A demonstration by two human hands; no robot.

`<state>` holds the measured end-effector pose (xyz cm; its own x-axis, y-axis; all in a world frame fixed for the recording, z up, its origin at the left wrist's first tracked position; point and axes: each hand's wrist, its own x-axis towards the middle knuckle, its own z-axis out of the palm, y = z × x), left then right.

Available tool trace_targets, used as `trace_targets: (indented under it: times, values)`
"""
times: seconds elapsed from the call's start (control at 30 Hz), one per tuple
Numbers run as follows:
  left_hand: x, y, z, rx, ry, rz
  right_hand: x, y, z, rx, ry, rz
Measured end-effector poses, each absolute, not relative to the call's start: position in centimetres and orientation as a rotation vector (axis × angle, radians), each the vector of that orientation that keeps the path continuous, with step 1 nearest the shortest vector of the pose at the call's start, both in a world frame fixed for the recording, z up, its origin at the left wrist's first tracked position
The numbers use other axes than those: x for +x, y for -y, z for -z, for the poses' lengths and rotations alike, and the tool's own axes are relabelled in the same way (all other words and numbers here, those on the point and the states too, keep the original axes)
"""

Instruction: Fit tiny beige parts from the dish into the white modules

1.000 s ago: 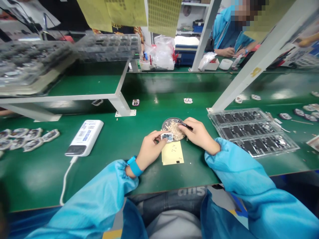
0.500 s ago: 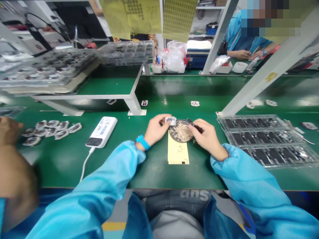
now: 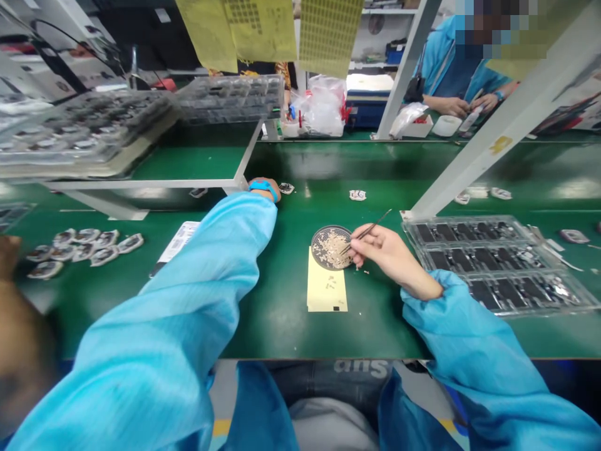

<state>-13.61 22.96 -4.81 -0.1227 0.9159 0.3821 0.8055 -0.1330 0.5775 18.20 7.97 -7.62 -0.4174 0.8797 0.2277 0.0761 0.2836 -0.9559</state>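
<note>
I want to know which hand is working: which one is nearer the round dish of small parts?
Right. The right hand sits beside the round dish, its tweezers tipped over the rim. The left hand is stretched far past it, up the green table.

- Left arm (image 3: 201, 282): blue sleeve, stretched straight out from the near edge of the counter (image 3: 277, 326) toward its far side, left of middle.
- Left wrist: blue wristband (image 3: 263, 186) at the cuff.
- Left hand (image 3: 275, 191): mostly hidden behind wrist and cuff; grip not discernible.
- Right arm (image 3: 460, 338): blue sleeve, bent, forearm angled in from the near right toward the counter's middle.
- Right hand (image 3: 382, 254): low over the counter, thumb and fingers pinched on tweezers (image 3: 370, 228).
</note>
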Motion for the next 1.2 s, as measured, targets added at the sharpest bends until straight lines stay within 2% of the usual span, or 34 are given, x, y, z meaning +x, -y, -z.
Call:
trace_targets:
  times: [0.1, 0.23, 0.37, 0.47, 0.6, 0.97, 1.1, 1.2]
  values:
    - [-13.7, -23.2, 4.4, 1.892, -2.167, -0.961, 18.0, -7.2, 8.0, -0.889, 1.867, -1.410]
    - [-12.0, -19.8, 4.5, 1.947, -2.164, -1.062, 18.0, -6.0, 9.3, -0.974, 2.046, -1.341]
    - [-8.9, -12.3, 6.6, 1.862, -1.471, -1.261, 18.1, -5.4, 10.5, -0.988, 2.228, -1.124]
    - [-6.7, -7.3, 9.4, 1.641, -1.023, -1.095, 18.2, -5.5, 10.9, -0.975, 2.298, -1.062]
    - [-5.0, -4.7, 12.9, 1.482, -0.743, -0.991, 18.2, -5.7, 10.9, -0.987, 2.340, -1.062]
    - [-3.4, -4.5, 14.7, 1.361, -0.867, -1.058, 18.4, -5.5, 10.8, -0.934, 2.317, -1.145]
    - [-3.1, -4.5, 14.9, 1.357, -0.910, -1.082, 18.4, -4.9, 9.7, -0.842, 2.211, -1.315]
    - [-2.9, -4.4, 14.8, 1.309, -0.912, -1.095, 18.6, -4.6, 8.9, -0.748, 2.105, -1.162]
